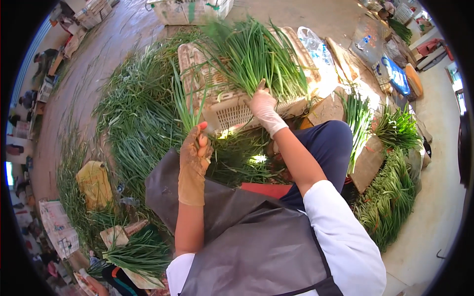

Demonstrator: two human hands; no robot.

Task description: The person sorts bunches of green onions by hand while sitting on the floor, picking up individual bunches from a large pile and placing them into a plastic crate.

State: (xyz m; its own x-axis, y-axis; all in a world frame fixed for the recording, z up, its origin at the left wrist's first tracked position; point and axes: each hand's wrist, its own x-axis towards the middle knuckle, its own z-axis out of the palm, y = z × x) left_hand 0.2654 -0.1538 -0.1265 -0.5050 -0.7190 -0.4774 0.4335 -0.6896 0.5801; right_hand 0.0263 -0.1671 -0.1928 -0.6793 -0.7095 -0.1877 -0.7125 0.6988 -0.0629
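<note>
My left hand (195,150), in a soiled tan glove, is closed around a small bunch of chives (186,111), its leaves pointing up and away. A larger pile of chives (256,59) lies across an upturned pale plastic crate (229,113) in front of me. At the near stem ends of that pile is my right hand (264,104), in a whitish glove with dirty fingertips. Its fingers are closed on some stems there, partly hidden by the leaves. The far left leaf tips of the pile are blurred.
Loose leaves (143,108) heap up left of the crate. Tied chive bundles (387,197) are stacked at my right, beside a clear plastic bag (316,47). A yellow sack (94,185) lies at left; a white crate (190,11) stands beyond. Another person's hand (94,285) shows at lower left.
</note>
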